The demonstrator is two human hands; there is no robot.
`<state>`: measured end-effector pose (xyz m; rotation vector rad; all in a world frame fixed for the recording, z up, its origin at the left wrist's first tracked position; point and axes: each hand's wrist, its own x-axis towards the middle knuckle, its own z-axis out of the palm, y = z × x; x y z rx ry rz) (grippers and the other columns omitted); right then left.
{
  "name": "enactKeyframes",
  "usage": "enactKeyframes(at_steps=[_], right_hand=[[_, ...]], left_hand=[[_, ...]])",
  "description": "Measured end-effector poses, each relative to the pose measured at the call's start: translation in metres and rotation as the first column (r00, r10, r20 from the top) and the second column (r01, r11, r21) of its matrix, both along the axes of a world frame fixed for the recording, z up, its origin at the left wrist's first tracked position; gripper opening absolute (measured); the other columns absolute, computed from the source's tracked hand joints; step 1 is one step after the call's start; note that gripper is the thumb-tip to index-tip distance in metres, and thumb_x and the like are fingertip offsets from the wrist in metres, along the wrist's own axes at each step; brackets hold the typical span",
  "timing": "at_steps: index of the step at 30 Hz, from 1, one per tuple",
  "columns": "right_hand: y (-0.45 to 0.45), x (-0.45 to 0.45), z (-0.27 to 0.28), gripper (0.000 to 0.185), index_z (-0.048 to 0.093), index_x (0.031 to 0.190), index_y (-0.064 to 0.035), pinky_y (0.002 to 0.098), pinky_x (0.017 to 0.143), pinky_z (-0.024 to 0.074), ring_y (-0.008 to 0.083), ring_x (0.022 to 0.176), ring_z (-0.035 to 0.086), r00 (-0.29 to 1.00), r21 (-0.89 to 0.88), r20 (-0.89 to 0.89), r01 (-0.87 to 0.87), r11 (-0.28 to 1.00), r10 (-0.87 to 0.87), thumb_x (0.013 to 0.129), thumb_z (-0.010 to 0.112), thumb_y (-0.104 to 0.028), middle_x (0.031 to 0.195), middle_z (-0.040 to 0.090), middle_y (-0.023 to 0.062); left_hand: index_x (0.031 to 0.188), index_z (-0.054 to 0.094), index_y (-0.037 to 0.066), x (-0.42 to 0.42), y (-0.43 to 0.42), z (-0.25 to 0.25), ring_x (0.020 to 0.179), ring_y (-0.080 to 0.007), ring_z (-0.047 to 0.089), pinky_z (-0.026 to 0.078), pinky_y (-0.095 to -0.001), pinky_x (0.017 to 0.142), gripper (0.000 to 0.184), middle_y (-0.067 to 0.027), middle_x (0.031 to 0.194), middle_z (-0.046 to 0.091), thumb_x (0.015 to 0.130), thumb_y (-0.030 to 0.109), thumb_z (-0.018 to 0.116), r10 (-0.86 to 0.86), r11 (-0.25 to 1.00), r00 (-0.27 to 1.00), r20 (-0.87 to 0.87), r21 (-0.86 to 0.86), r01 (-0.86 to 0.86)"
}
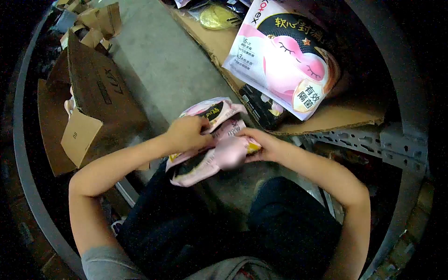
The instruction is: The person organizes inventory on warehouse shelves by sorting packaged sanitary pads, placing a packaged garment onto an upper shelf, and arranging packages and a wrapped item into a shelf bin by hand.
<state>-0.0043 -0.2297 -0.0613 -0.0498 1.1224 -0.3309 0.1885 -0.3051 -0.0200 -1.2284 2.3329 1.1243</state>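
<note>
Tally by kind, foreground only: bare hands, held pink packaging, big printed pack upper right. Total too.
Bare hands: 2 (left hand, right hand)
Held pink bundle: 1 (can't tell whether it's one pack or several)
Big printed pack: 1
Total: 4, counting the bundle as one

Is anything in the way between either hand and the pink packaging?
Nothing visible. The left hand is on the pink packaging from its left side, and the right hand holds its right end. The large white-and-pink pack lies beyond, not between.
</note>
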Motion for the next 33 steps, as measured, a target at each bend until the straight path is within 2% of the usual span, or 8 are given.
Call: enactKeyframes(at_steps=[3,8,12,14,21,25,30,33], right_hand=[[-0.011,0.009,0.005,0.025,0.048,0.091,-0.0068,0.0383,0.071,0.0443,0.0188,0.078,0.052,0.975,0.091,0.129,0.169,0.981,-0.18,0.074,0.045,-0.025,0.086,0.052,0.0077],[-0.013,0.024,0.002,0.028,0.044,0.094,-0.0029,0.0379,0.072,0.0439,0.0225,0.082,0.048,0.928,0.064,0.031,0.368,0.928,-0.37,0.075,0.045,-0.024,0.089,0.048,0.0116],[-0.016,0.033,0.014,0.029,0.044,0.094,-0.0044,0.0378,0.075,0.0417,0.0212,0.078,0.046,0.881,0.052,0.052,0.467,0.882,-0.47,0.075,0.045,-0.027,0.087,0.045,0.0105],[-0.017,0.037,0.016,0.038,0.041,0.097,-0.0046,0.0384,0.074,0.0417,0.0217,0.075,0.045,0.856,-0.037,0.069,0.515,0.856,-0.512,0.076,0.042,-0.037,0.086,0.044,0.0104],[0.006,0.041,0.003,0.074,0.027,0.115,-0.0019,0.043,0.074,0.0399,0.029,0.096,0.044,0.899,-0.098,0.024,0.437,0.894,-0.437,0.071,0.029,-0.061,0.113,0.036,0.0209],[0.016,0.047,0.003,0.069,0.025,0.116,-0.0023,0.0419,0.076,0.039,0.029,0.098,0.043,0.902,-0.087,0.224,0.395,0.915,-0.368,0.074,0.028,-0.058,0.112,0.037,0.0197],[0.012,0.049,0.008,0.066,0.025,0.116,-0.0025,0.0419,0.077,0.0387,0.0291,0.1,0.041,0.911,-0.128,0.201,0.388,0.913,-0.36,0.076,0.027,-0.055,0.113,0.036,0.0199],[0.01,0.05,0.008,0.065,0.025,0.116,-0.0028,0.042,0.078,0.0382,0.0292,0.102,0.039,0.909,-0.108,0.166,0.401,0.91,-0.382,0.077,0.028,-0.054,0.115,0.033,0.02]], left_hand=[[0.073,0.056,0.003,0.008,-0.017,0.015,0.065,-0.029,0.053,0.041,-0.0354,0.058,0.03,-0.0169,0.067,0.054,0.062,0.031,0.053,-0.026,0.999,0.996,-0.083,0.024,0.028],[0.079,0.053,0.004,0.019,-0.023,0.016,0.069,-0.0306,0.052,0.041,-0.037,0.061,0.026,-0.0161,0.074,0.054,0.066,0.027,0.054,-0.243,0.967,0.97,0.021,-0.073,0.244],[0.082,0.052,0.005,0.021,-0.01,0.01,0.069,-0.0319,0.052,0.041,-0.0379,0.06,0.027,-0.0164,0.076,0.054,0.068,0.027,0.054,-0.181,0.983,0.983,-0.014,-0.042,0.18],[0.085,0.052,0.005,0.023,-0.005,0.007,0.07,-0.0329,0.051,0.041,-0.0379,0.06,0.028,-0.0166,0.076,0.054,0.068,0.028,0.053,-0.219,0.943,0.976,-0.011,-0.26,0.209],[0.078,0.054,0.006,0.027,-0.023,0.001,0.067,-0.0316,0.052,0.041,-0.0364,0.059,0.017,-0.0144,0.071,0.054,0.066,0.016,0.056,-0.092,0.984,0.986,-0.137,-0.165,0.069],[0.071,0.056,0.002,0.023,-0.02,-0.004,0.062,-0.0282,0.053,0.041,-0.0341,0.056,0.016,-0.0144,0.067,0.055,0.067,0.018,0.054,-0.114,0.993,0.986,-0.121,-0.003,0.115],[0.066,0.055,0.001,0.019,-0.011,-0.015,0.059,-0.0266,0.053,0.041,-0.0334,0.054,0.027,-0.0143,0.062,0.054,0.067,0.027,0.056,0.03,0.994,0.955,-0.295,0.108,0.003],[0.065,0.055,0.001,0.013,-0.005,-0.006,0.06,-0.0272,0.053,0.041,-0.034,0.054,0.033,-0.0142,0.062,0.054,0.063,0.033,0.06,0.024,0.99,0.995,-0.097,0.141,-0.01]])
